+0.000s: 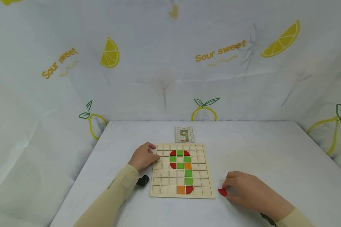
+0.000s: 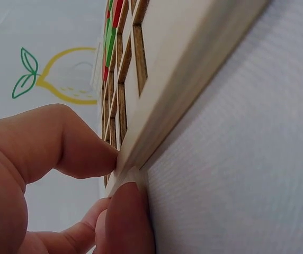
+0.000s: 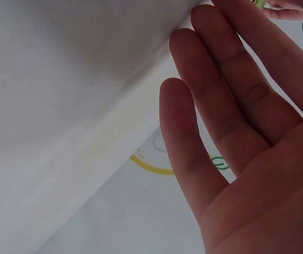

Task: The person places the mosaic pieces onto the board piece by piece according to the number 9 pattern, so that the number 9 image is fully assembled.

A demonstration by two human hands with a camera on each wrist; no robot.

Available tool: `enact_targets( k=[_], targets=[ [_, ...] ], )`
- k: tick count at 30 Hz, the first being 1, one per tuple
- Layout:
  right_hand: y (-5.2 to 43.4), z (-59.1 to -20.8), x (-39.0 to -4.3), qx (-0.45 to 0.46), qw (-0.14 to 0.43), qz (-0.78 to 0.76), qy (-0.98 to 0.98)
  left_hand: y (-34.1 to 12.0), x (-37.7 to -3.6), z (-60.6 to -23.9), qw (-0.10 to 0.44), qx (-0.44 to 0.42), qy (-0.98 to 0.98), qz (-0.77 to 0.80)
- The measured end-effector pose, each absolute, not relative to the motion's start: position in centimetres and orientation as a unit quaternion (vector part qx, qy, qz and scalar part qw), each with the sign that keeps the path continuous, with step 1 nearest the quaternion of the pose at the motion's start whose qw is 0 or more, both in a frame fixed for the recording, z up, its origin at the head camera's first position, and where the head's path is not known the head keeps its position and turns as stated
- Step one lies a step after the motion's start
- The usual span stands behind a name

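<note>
My left hand is at the left edge of a square wooden grid board, pinching its rim. In the left wrist view the thumb lies on top of the rim and a fingertip presses against its side. Green squares, orange squares and red rounded-corner pieces sit in the board's cells, forming a 9-like figure. To the right of the board, close over the table, my right hand pinches a red rounded piece between thumb and fingers. The right wrist view shows the fingers, but the piece is hidden there.
Just behind the board lies a small creased pattern card printed with a similar coloured figure. All of it rests on a white table. A lemon-print cloth hangs behind the table and at both sides.
</note>
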State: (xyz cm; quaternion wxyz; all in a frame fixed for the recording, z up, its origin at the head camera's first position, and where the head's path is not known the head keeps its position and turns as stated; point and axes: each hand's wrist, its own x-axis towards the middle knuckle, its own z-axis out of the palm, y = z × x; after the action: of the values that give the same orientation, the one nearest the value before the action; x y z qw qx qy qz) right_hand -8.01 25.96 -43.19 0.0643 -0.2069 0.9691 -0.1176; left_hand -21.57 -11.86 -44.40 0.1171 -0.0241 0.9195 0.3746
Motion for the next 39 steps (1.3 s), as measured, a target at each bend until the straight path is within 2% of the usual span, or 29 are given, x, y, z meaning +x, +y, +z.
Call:
enact_targets(
  k=[9,25,33,39],
  targets=[
    [26.3,-42.8,-8.7,-0.183,0.077,-0.117,0.973,-11.8,-21.6,-44.4,0.116,-0.027,0.919,0.376],
    [23.5,-40.5,-10.9,-0.163,0.097,-0.114,0.975,-11.7,-21.7,-44.4,0.115,-0.027,0.917,0.382],
    [21.4,-39.7,-11.7,-0.183,0.089,-0.11,0.973,-11.4,-21.6,-44.2,0.115,-0.029,0.916,0.382],
    [19.1,-39.3,-12.5,-0.233,0.072,-0.124,0.962,-11.6,-21.6,-44.1,0.114,-0.033,0.917,0.38]
  ],
)
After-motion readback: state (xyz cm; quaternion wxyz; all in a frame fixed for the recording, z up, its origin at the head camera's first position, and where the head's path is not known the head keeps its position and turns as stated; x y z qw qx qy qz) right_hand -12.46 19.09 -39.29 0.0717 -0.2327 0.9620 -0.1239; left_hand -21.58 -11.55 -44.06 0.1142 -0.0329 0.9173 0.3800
